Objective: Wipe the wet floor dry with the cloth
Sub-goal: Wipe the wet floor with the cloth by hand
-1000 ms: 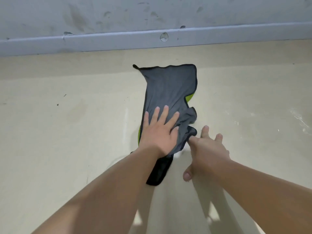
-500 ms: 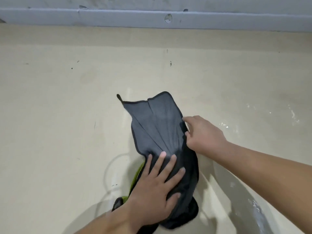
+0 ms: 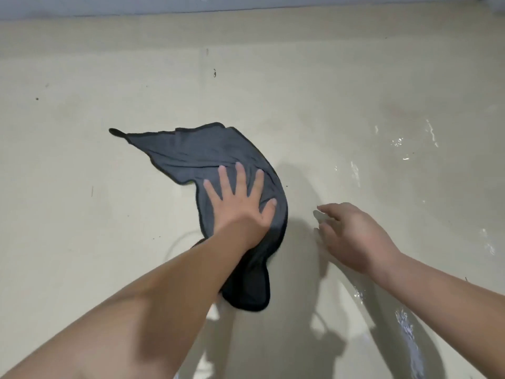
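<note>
A dark grey cloth [image 3: 191, 151] with black trim and a sliver of green underside lies spread on the cream floor [image 3: 82, 214]. My left hand [image 3: 240, 201] presses flat on the cloth's right part, fingers spread. My right hand [image 3: 352, 236] hovers just right of the cloth, fingers loosely apart, holding nothing and clear of the fabric. Shiny wet patches [image 3: 404, 143] glisten on the floor to the right, and more water [image 3: 407, 329] lies at the lower right under my right forearm.
A grey skirting board [image 3: 164, 6] and wall run along the top edge. Small dark specks [image 3: 214, 73] mark the floor beyond the cloth. My shadows fall on the floor below both arms.
My right hand has let go of the cloth's edge and moved off to the right. The cloth has swung round, its free end now trailing left, under my left hand.
</note>
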Demonstrator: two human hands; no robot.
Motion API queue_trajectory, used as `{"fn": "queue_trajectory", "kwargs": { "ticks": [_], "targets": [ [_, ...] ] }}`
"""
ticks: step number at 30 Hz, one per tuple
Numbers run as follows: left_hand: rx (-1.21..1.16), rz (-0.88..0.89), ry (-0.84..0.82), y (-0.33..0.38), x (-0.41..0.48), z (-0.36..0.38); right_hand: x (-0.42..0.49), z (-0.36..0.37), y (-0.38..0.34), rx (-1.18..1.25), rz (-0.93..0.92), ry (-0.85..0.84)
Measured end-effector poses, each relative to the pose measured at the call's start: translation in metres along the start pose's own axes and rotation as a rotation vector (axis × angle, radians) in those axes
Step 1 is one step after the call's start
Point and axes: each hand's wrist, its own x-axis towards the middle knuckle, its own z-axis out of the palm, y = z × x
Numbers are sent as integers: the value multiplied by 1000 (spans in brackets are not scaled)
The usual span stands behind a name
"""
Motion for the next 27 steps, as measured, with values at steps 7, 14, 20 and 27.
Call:
{"fn": "queue_trajectory", "kwargs": {
  "ticks": [7, 14, 20, 27],
  "targets": [
    [14, 541, -61, 65, -106, 28, -46, 23, 23, -124, -150, 139],
    [-664, 398, 87, -7, -114, 6, -69, 83, -12, -268, -237, -82],
    [-485, 156, 213, -83, -126, -5, -84, 133, -78, -474, -549, -207],
    [-428, 117, 200, -107, -147, 3, -56, 127, -61, -616, -958, -206]
  ]
}}
